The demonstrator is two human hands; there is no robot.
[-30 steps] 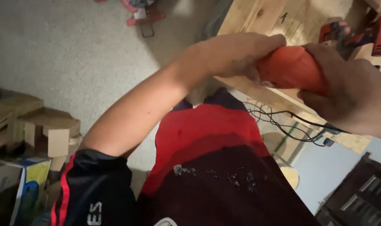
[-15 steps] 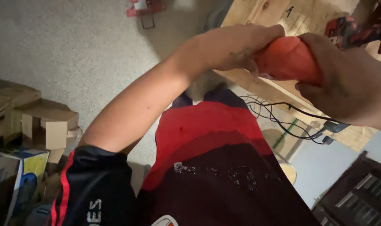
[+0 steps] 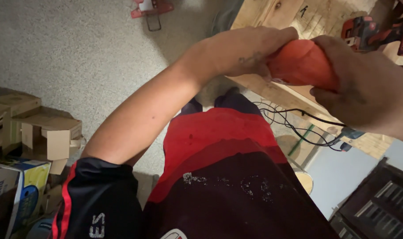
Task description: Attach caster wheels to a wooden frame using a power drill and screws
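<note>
Both of my hands hold a rounded orange-red tool body [image 3: 301, 64] above the edge of a wooden workbench [image 3: 272, 93]. My left hand [image 3: 248, 51] wraps its near end from the left, arm stretched across the view. My right hand [image 3: 365, 88] closes over its right side from the front. The working end of the tool is hidden behind my hands. Below them I see my red and dark shirt.
A red and black cordless drill [image 3: 369, 31] lies on the bench at top right. Black cables [image 3: 294, 121] hang below the bench edge. Cardboard boxes [image 3: 46, 132] stand at the left on the speckled floor. A red tool [image 3: 150, 9] lies on the floor at the top.
The orange-red tool and both hands have stayed together, shifting slightly within the view as my head moved; the grip looks the same.
</note>
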